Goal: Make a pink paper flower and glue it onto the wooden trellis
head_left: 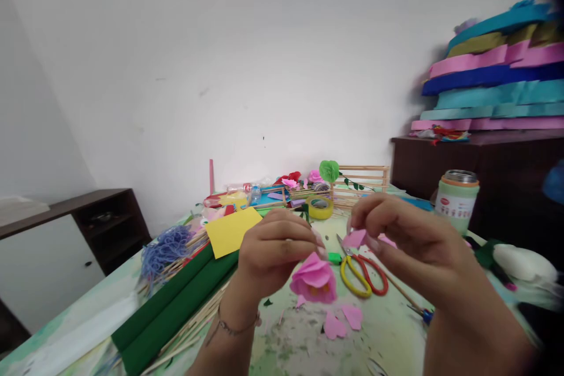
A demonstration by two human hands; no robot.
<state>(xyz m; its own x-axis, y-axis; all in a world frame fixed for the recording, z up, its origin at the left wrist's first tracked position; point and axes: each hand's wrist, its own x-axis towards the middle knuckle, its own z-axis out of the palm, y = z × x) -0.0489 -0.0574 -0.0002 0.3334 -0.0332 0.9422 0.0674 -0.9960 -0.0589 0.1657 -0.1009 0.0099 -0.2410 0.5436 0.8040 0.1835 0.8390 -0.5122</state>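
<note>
My left hand (279, 252) is closed around the base of a pink paper flower (314, 279), which hangs with its petals facing down and towards me. Between the thumb and fingers of my right hand (400, 247) is a pink paper petal (355, 239), held a little to the right of the flower. Scissors (363, 276) with one yellow and one red handle lie on the table between my hands. Loose pink petals (335, 325) rest on the table below the flower. My left fingers hide the flower's base.
Dark green paper rolls (176, 305), thin wooden sticks (194, 329) and a yellow sheet (231, 230) lie at the left. Yellow tape (319, 208) and a green paper flower (329, 171) are behind my hands. A green flask (457, 202) stands at the right, near a dark cabinet (480, 170).
</note>
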